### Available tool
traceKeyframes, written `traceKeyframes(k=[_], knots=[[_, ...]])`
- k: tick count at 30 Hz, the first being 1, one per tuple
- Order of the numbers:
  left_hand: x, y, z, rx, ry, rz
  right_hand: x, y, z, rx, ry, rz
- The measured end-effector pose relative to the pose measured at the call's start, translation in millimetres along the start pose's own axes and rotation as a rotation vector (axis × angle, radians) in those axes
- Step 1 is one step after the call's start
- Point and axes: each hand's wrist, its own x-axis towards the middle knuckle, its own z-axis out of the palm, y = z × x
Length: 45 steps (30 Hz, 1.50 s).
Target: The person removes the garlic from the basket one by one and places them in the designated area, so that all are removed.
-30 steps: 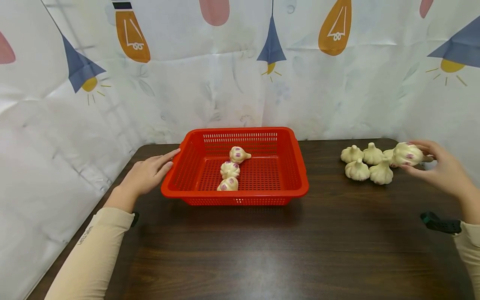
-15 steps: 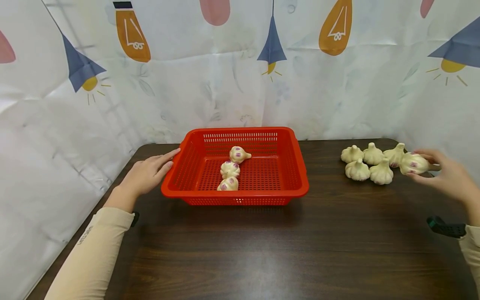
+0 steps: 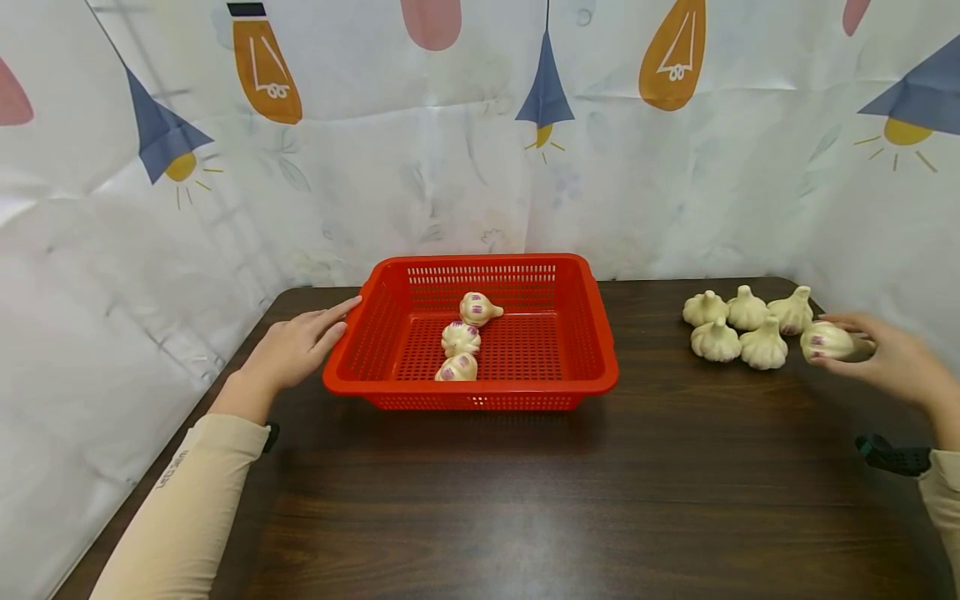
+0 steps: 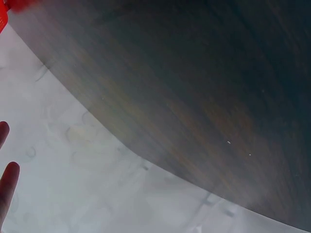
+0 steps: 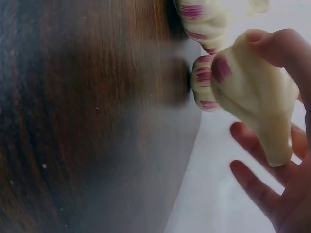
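My right hand (image 3: 896, 358) pinches a garlic bulb (image 3: 825, 342) between thumb and fingers, its stem pointing toward the palm. In the right wrist view that garlic bulb (image 5: 257, 92) shows a purple patch, the thumb curled over it. Just left of it, several more garlic bulbs (image 3: 763, 343) stand stem up in two short rows. My left hand (image 3: 292, 354) has its fingers extended, fingertips right at the left rim of the red basket (image 3: 472, 387). Inside the basket lie three garlic bulbs (image 3: 460, 339) in a line. Only two fingertips (image 4: 8, 182) show in the left wrist view.
The dark wooden table (image 3: 525, 500) carries the basket at its back middle and the bulb group at its back right. A white patterned curtain (image 3: 480, 183) hangs behind the table and along its left side.
My right hand has moved slightly right and down with the garlic bulb, uncovering the back-row bulb it overlapped. The left hand and basket stay put.
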Motion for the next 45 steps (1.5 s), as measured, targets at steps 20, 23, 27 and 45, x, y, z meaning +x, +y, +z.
traceKeyframes(k=[20, 23, 27, 45], knots=[[1.6, 1.4, -1.4, 0.016, 0.018, 0.006, 5.5, 6.4, -7.8, -0.047, -0.187, 0.094], [1.7, 1.4, -0.9, 0.016, 0.024, 0.011, 7.7, 7.9, -6.9, -0.045, -0.201, 0.099], [1.6, 1.3, -0.4, 0.014, 0.025, 0.014, 11.2, 9.4, -6.3, -0.057, -0.224, 0.097], [-0.3, 0.8, 0.7, 0.005, 0.022, 0.006, 20.1, 6.7, -1.4, -0.095, -0.182, 0.081]])
